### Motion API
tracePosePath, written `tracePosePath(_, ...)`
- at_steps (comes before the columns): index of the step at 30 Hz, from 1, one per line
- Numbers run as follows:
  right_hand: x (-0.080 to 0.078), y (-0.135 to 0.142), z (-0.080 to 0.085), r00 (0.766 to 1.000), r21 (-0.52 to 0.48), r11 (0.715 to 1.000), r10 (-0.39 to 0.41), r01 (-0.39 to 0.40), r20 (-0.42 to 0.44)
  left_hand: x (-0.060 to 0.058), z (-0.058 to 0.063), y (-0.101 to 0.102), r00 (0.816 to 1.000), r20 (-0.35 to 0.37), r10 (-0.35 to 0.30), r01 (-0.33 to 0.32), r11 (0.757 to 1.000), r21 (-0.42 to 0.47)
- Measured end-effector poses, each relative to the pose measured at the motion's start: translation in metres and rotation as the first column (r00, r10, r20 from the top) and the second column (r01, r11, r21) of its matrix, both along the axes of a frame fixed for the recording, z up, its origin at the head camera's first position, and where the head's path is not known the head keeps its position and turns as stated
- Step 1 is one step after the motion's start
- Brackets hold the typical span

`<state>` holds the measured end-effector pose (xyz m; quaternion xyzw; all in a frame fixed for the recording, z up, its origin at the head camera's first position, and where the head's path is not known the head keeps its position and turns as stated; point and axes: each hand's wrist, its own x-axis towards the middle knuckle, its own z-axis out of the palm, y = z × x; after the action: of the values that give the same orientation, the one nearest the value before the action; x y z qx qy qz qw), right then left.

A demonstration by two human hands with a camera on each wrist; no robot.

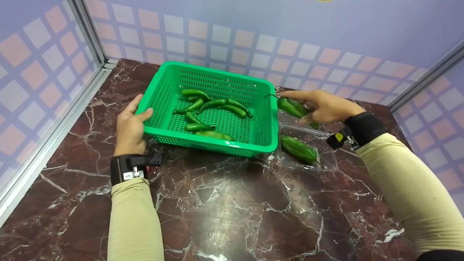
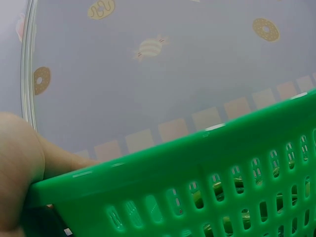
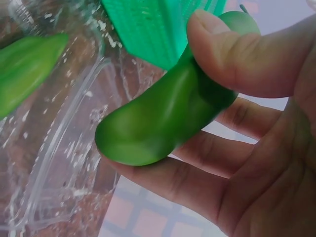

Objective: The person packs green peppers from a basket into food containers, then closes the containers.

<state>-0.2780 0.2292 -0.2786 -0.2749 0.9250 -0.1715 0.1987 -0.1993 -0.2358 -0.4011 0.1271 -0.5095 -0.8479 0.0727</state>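
My left hand grips the left rim of a green plastic basket, thumb over the inside and fingers along the outer wall. Inside the basket lie several slim green chili peppers. Just beyond its right side, my right hand holds a large green pepper between thumb and fingers, its thin stem pointing at the basket rim. Another large green pepper lies below that hand on a clear plastic tray. In the left wrist view the basket wall hides most of the peppers.
The basket sits over a dark red marbled table. Behind it rises a lilac wall with pink and white squares. Metal frame edges bound the corner on the left, with a similar one on the right.
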Motion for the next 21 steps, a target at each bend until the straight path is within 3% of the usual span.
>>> tracePosePath(6,0.006,0.02,-0.001,0.997,0.011,0.997,-0.07,0.07,0.019,0.0,0.001,0.0,1.0,0.004,0.0,0.0,0.999,-0.04)
tracePosePath(13,0.013,0.036,-0.006,0.992,0.021,0.992,-0.126,0.126,-0.001,-0.001,-0.001,0.001,1.0,0.0,0.0,0.0,1.0,-0.012)
tracePosePath(21,0.018,0.051,-0.016,0.991,-0.031,0.991,-0.134,0.133,-0.011,-0.001,0.0,-0.001,1.0,0.007,-0.01,0.01,1.0,-0.025)
